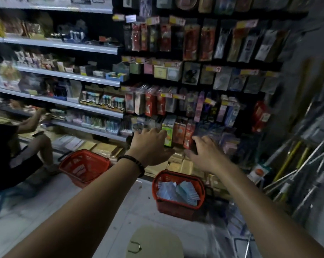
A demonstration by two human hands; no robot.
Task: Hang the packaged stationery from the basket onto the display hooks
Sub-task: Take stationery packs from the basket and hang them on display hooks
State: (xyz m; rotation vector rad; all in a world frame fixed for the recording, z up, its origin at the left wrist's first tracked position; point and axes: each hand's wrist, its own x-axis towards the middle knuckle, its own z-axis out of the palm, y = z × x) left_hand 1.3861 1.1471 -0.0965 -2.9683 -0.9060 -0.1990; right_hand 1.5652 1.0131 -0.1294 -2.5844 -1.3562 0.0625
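Nearest, on the floor at the foot of the display (157, 54), stands the red basket (176, 209). Pale blue packets (178, 191) lie heaped loose inside it. They are flat, glossy sleeves that look light and easy to bend.

Above the basket, both forearms reach toward the display's lowest row. The left hand (150, 146), with a beaded bracelet (133, 162) at its wrist, has its fingers straight and spread apart. It holds nothing that I can make out, and it sits close to the hanging packs (178, 131) along the bottom edge. The right hand (204, 155), just beside it, points up at a dark blue pack (206, 128) with its thumb splayed. Blur hides whether its fingers pinch that pack.

The step looks like seating or straightening a pack on a low hook. The next move likely calls for dropping to the basket, lifting one packet and lining its top up with a free hook.

Farther left on the floor are a second basket (85, 166) and a seated person (12, 146).
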